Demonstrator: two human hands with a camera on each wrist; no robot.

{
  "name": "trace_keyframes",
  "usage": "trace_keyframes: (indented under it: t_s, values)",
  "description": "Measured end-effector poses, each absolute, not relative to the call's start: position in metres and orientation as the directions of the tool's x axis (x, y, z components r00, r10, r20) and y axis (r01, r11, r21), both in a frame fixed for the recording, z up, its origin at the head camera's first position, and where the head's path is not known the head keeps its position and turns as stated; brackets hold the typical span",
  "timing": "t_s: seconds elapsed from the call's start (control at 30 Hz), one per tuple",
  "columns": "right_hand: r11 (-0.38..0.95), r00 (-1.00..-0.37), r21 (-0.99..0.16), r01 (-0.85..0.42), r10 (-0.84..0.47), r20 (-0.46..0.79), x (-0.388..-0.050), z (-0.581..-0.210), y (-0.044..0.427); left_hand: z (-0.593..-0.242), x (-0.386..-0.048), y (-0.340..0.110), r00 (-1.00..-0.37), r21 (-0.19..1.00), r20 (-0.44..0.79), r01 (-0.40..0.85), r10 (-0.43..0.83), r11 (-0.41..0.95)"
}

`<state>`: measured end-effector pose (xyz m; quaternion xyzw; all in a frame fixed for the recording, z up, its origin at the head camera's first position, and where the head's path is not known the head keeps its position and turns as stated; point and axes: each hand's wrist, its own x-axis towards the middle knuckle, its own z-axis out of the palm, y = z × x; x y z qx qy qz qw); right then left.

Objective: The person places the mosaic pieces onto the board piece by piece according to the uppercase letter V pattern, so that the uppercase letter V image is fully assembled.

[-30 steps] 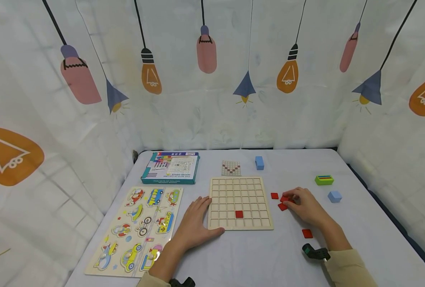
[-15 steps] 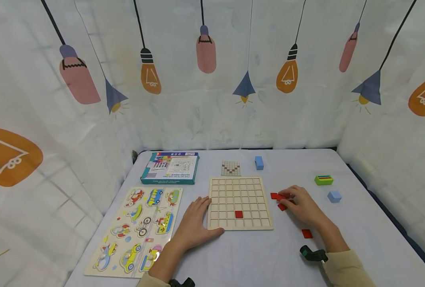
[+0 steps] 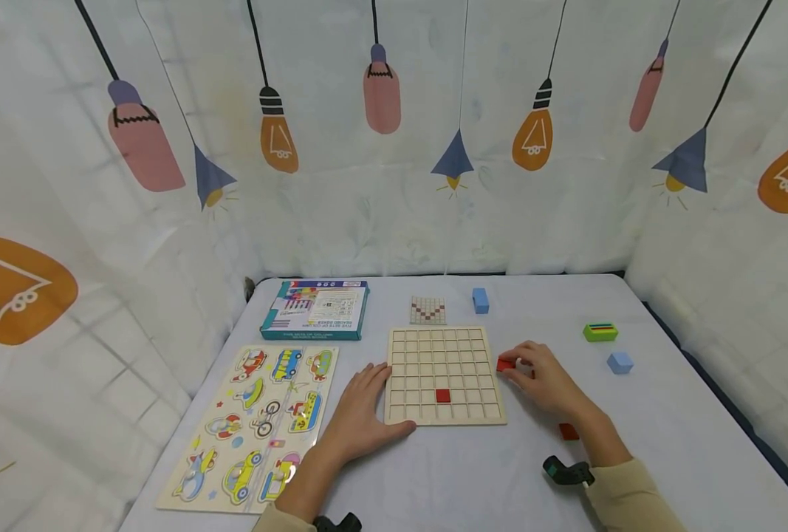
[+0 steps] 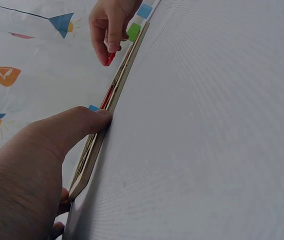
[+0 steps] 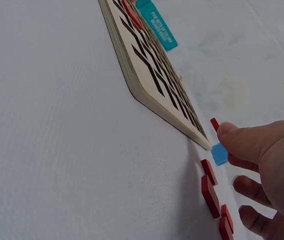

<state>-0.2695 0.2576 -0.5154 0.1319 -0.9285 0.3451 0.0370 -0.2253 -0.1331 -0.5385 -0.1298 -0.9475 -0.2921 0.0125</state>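
Observation:
A wooden grid board (image 3: pixel 447 369) lies on the white table, with one red square tile (image 3: pixel 443 396) in a low cell. My left hand (image 3: pixel 363 414) rests at its near left corner, fingers spread along the left edge, thumb on the front edge. Just off the board's right side, my right hand (image 3: pixel 543 380) pinches a red tile (image 5: pixel 214 123) between thumb and fingers. In the right wrist view, several loose red tiles (image 5: pixel 210 196) lie under that hand. The head view mostly hides them, apart from one loose tile (image 3: pixel 569 431) beside the wrist.
Left of the board lies a vehicle puzzle (image 3: pixel 237 443). A teal-edged box (image 3: pixel 315 312) and a small pattern card (image 3: pixel 428 311) lie at the back. Blue blocks (image 3: pixel 480 301) and a green block (image 3: pixel 600 332) stand behind and to the right.
My right hand has slid left from the loose tiles toward the board's right edge and now has a red tile pinched in its fingertips. The left hand stays in place.

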Motion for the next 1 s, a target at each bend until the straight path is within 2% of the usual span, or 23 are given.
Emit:
trace_keyframes:
  t_s: [0.37,0.73,1.0]
  values:
    - [0.725,-0.944,-0.604,-0.331,-0.268,0.195,-0.271,-0.511,0.24,-0.539,-0.227,-0.133,-0.962,0.54,0.106,0.27,0.253,0.797]
    - [0.707,-0.947,-0.632,-0.317,-0.279,0.162,-0.271,-0.512,0.222,-0.538,-0.226,-0.134,-0.958,0.537,0.125,0.285,0.259,0.794]
    - [0.712,-0.932,-0.605,-0.357,-0.316,0.178,-0.269,-0.516,0.21,-0.539,-0.225,-0.135,-0.958,0.54,0.124,0.283,0.257,0.793]
